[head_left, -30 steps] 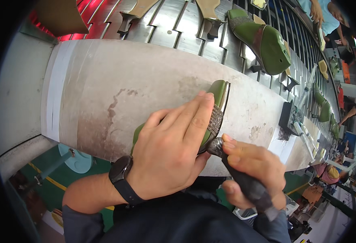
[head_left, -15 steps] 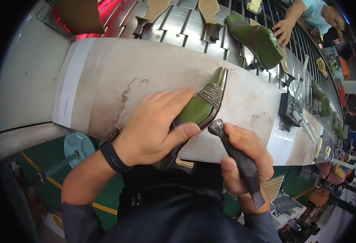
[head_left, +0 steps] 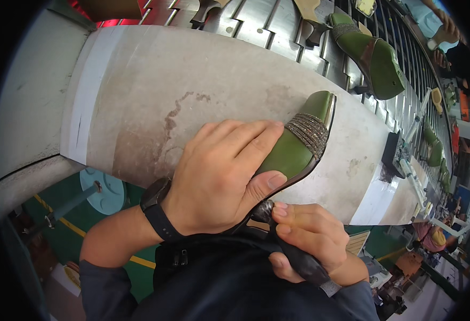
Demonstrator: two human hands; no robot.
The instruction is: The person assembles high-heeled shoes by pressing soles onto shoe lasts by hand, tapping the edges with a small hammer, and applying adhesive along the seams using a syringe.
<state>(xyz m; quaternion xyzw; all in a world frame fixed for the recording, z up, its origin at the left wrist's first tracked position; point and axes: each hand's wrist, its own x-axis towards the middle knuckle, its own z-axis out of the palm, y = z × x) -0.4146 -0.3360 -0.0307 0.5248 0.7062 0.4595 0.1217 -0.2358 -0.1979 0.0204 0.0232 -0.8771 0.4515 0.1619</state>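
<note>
A green shoe (head_left: 288, 157) with a band of glittering brown strands (head_left: 307, 134) lies slanted on the worktable, its toe pointing away to the right. Fingers and thumb of my left hand (head_left: 221, 171) wrap over its upper, pressing it down; the heel end is hidden under this hand and against my body. My right hand (head_left: 312, 238) grips a dark hand tool (head_left: 299, 259) with a rounded metal head (head_left: 263, 209). That head is at the lower edge of the shoe, close to my left thumb; whether it touches cannot be made out.
A pale, stained worktable (head_left: 155, 80) spans the view. Beyond it runs a slatted metal conveyor (head_left: 245, 27) carrying another green shoe (head_left: 371, 59) and shoe parts. A black holder (head_left: 393, 152) with white tubes stands at the table's right. At upper right another person's hand (head_left: 448, 24) shows.
My right hand has brought the tool's head down and left to the shoe's lower edge. The shoe and my left hand appear shifted right. The other person's hand has left the conveyor shoe.
</note>
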